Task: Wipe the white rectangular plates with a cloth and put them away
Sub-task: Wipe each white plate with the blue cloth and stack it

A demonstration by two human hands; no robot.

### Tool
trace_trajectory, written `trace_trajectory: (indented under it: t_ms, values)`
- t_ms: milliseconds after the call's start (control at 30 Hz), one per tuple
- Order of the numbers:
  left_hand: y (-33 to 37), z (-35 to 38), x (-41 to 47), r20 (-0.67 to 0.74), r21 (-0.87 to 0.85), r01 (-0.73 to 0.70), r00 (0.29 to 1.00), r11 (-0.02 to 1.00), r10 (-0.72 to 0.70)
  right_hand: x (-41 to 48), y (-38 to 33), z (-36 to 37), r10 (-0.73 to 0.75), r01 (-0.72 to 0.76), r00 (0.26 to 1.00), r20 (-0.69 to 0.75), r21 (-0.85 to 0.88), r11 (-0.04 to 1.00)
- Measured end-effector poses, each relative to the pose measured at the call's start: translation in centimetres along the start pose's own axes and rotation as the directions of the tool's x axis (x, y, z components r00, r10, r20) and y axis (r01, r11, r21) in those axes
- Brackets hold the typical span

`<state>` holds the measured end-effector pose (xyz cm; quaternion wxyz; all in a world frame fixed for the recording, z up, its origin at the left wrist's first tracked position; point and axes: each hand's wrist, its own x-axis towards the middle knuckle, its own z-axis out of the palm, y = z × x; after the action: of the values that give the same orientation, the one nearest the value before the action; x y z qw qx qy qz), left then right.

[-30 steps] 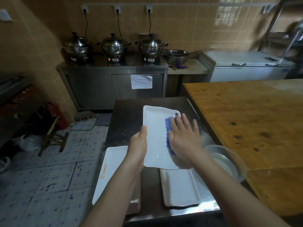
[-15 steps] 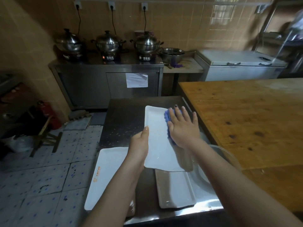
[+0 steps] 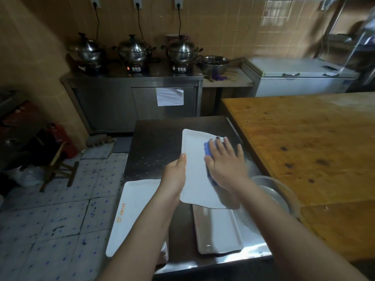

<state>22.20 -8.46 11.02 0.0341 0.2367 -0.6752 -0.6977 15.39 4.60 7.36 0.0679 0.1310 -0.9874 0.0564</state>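
The white rectangular plate (image 3: 194,171) being wiped is held over the middle of the steel table (image 3: 154,142), its long side running from near to far. Whether its far end rests on the table I cannot tell. It looks like glazed ceramic or melamine, so I judge it stiff, fairly weighty for its thinness, breakable if dropped, and slippery where damp. The raised rim along the long edges is the sensible place to take hold, with the thumb on top and the fingers underneath.

That is how the left hand (image 3: 175,175) has it, clamped on the left long edge about halfway along, thumb lying over the rim. The right hand (image 3: 225,165) lies flat with its fingers straight, pressing a blue cloth (image 3: 207,150) onto the plate's right half. The cloth is soft and mostly hidden under the palm. Downward pressure on one side could tip the plate out of a one-sided grip, so the left hand needs to hold firm.

Just near of it, partly under its near end, a second plate (image 3: 219,232) lies flat on the table. To the left a third plate (image 3: 134,211), with an orange mark, overhangs the table's left edge and looks easy to knock. A metal bowl (image 3: 272,191) sits to the right, beside the wooden table (image 3: 304,149).
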Motion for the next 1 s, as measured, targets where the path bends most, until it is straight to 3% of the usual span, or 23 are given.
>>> trace_trajectory:
  t_ms: [100,233,400,533,633,767,833,1000]
  values:
    - [0.0,0.1,0.0,0.002,-0.007,-0.005,1.000,1.000,0.005,0.1,0.6,-0.3,0.047,-0.047,0.999,-0.016,-0.038,0.998]
    - [0.1,-0.5,0.6,-0.047,-0.050,0.001,0.999,0.999,-0.004,-3.7,-2.1,0.7,-0.086,0.085,0.996,0.005,0.096,0.992]
    - [-0.6,0.8,0.1,-0.056,0.091,0.070,0.996,0.993,-0.065,-2.7,-4.4,-0.5,-0.229,0.196,0.969,0.092,0.274,0.942]
    - [-0.5,-0.3,0.7,-0.086,-0.004,0.079,0.993,0.997,-0.079,-4.5,-3.2,-0.5,-0.363,0.328,0.923,0.129,0.234,0.915]
    - [-0.9,-0.5,0.6,-0.070,-0.091,0.053,0.996,0.994,-0.059,-4.9,-1.0,-0.7,-0.305,0.293,0.938,0.163,0.093,0.952]
    - [-1.2,0.1,-0.3,-0.032,-0.075,0.059,0.998,0.995,-0.062,-3.6,0.6,-1.6,-0.087,0.090,0.992,0.091,-0.036,0.995]
    - [-1.2,0.2,-0.5,-0.040,-0.046,0.037,0.998,0.998,-0.039,-4.5,0.4,-1.0,-0.055,0.057,0.995,0.078,-0.015,0.998]
    - [-1.0,1.1,-0.3,-0.052,0.005,0.044,0.998,0.999,-0.043,-6.0,-1.1,0.5,-0.131,0.110,0.972,0.198,0.113,0.988]
